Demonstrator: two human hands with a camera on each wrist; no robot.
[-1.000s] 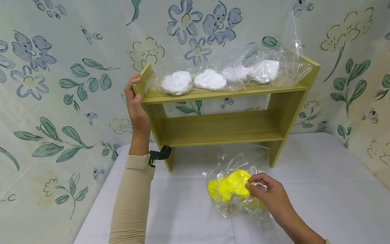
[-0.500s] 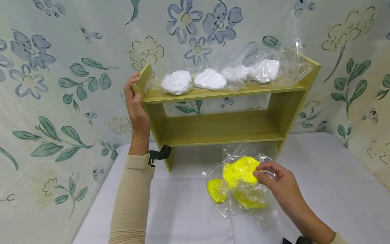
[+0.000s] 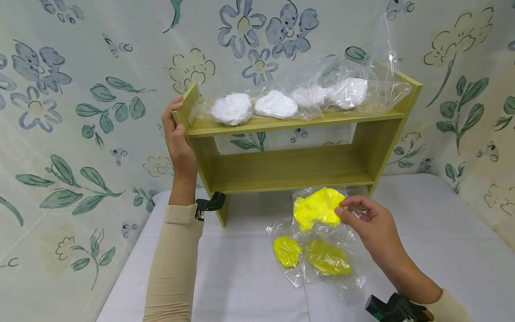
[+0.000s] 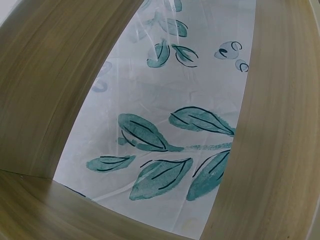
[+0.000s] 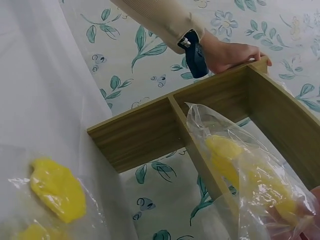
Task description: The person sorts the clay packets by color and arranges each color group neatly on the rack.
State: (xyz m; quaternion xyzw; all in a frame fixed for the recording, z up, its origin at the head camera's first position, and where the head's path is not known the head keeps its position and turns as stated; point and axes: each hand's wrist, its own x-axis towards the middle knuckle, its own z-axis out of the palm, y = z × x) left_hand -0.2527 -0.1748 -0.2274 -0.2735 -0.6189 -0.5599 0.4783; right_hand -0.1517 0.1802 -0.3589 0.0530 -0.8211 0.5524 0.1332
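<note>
My left hand (image 3: pixel 181 145) grips the upper left side panel of a small wooden shelf (image 3: pixel 289 167). In front of the lower shelf board, my right hand (image 3: pixel 374 228) pinches the right side of a clear plastic bag holding a bright yellow lump (image 3: pixel 319 208). That same bag appears large in the right wrist view, its yellow lump (image 5: pixel 225 155) showing through the plastic. Below it on the table lie two more bagged yellow lumps, a smaller left lump (image 3: pixel 287 251) and a larger right lump (image 3: pixel 327 257). The left wrist view shows only shelf boards (image 4: pixel 280 120) and the patterned cloth behind.
On the top board sit several white lumps (image 3: pixel 275 104) in clear bags, some plastic standing up at the right. A white cloth covers the table (image 3: pixel 241 277). Close behind the shelf hangs a flowered cloth (image 3: pixel 100 147).
My right hand has lifted one bagged yellow lump up from the other two, toward the shelf, uncovering the larger lump beneath. The left hand stays on the side panel.
</note>
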